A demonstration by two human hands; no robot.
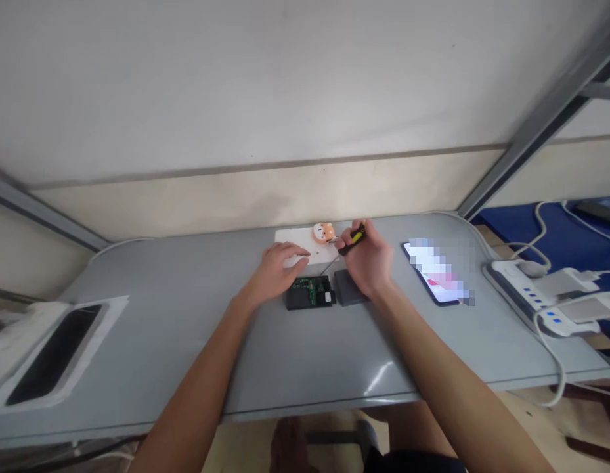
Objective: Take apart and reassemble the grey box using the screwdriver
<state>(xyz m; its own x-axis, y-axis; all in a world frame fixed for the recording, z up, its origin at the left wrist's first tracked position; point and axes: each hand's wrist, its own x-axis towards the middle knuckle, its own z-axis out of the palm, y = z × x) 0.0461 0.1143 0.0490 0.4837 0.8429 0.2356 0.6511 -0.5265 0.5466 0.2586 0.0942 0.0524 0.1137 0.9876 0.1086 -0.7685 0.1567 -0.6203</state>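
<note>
My right hand (pixel 368 256) is closed round the black and yellow handle of a screwdriver (pixel 354 239), whose thin shaft slants down to the left. Just left of it, my left hand (pixel 280 266) has its fingers apart over the edge of a white sheet (pixel 295 238), holding nothing that I can see. Below the hands lies an opened black device with a green circuit board (pixel 312 293). A dark grey flat cover (pixel 347 289) rests beside it, partly under my right hand. At the sheet's back sits a small orange and white animal-faced object (pixel 324 232).
To the right, a lit phone (pixel 435 272) lies on the grey table (pixel 186 341). Farther right is a white power strip (pixel 536 299) with plugs and loose cables. A black flat object (pixel 56 355) lies on white paper at the left. A wall stands behind.
</note>
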